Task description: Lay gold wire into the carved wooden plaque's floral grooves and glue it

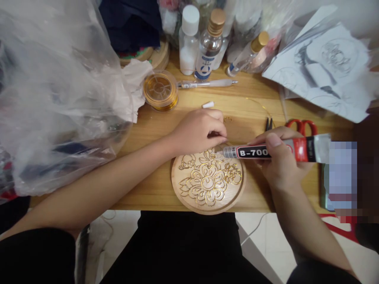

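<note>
While in grip [282, 167], tube [251, 152] partly over disc [208, 182]

You wear black. Your left sleeve [38, 256] is plain and ends near the elbow; your right sleeve [319, 274], also black, shows only partly. Your left forearm [124, 179], right forearm [302, 221], left hand [201, 130] and right hand [281, 169] are bare. Smooth, dark black cloth [189, 248] covers your lap.
</note>
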{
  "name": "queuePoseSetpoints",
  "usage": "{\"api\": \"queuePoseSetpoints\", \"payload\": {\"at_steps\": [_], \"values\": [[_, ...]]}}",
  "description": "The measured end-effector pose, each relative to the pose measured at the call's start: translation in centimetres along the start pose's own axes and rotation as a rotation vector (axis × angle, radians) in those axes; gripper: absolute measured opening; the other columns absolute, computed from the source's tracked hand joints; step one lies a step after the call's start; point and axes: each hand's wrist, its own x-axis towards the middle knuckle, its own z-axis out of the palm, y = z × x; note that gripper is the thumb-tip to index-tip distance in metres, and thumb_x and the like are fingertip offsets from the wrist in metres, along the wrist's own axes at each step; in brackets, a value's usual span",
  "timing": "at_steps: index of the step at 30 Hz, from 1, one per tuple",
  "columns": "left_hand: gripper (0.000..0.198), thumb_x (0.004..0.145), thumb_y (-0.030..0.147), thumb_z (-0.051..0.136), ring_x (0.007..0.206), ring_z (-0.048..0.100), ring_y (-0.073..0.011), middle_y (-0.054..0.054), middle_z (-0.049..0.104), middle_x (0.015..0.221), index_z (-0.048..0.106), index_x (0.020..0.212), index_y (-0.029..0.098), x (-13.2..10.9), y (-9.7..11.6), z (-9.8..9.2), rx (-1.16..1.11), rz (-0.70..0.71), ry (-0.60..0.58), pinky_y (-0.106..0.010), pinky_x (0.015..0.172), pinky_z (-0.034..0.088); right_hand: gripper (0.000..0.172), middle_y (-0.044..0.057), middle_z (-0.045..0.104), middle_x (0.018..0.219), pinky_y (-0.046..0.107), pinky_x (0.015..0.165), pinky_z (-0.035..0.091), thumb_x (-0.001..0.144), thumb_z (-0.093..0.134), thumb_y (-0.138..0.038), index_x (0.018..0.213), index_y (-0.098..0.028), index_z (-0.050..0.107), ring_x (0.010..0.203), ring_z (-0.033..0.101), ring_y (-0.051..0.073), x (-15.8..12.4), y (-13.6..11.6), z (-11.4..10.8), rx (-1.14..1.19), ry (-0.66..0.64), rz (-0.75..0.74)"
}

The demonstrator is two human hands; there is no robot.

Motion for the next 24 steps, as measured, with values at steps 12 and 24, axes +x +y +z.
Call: {"api": "queuePoseSetpoints", "payload": {"at_steps": [12, 24], "values": [[0.008, 0.079, 0.017, 0.065, 0.068, 0.057, -0.0105, -0.001, 0.064, 0.074, 0.071, 0.074, 0.017, 0.04, 0.2, -0.1, 0.007, -0.013, -0.008, -0.025, 0.064, 0.043, 0.024, -0.003, 0.06, 0.057, 0.024, 0.029, 0.031, 0.085, 0.063, -0.042, 0.068, -0.024, 0.064, 0.038, 0.046, 0.008, -0.01, 0.0, 0.01, -0.027, 0.023, -0.036], [0.008, 0.078, 0.015, 0.066, 0.067, 0.057, -0.0106, -0.002, 0.064, 0.074, 0.072, 0.073, 0.017, 0.05, 0.17, -0.11, 0.006, -0.007, -0.007, -0.024, 0.064, 0.042, 0.023, -0.003, 0.062, 0.057, 0.022, 0.027, 0.029, 0.086, 0.063, -0.039, 0.069, -0.023, 0.066, 0.036, 0.045, 0.008, 0.09, 0.04, 0.15, -0.001, 0.005, -0.052]]}}
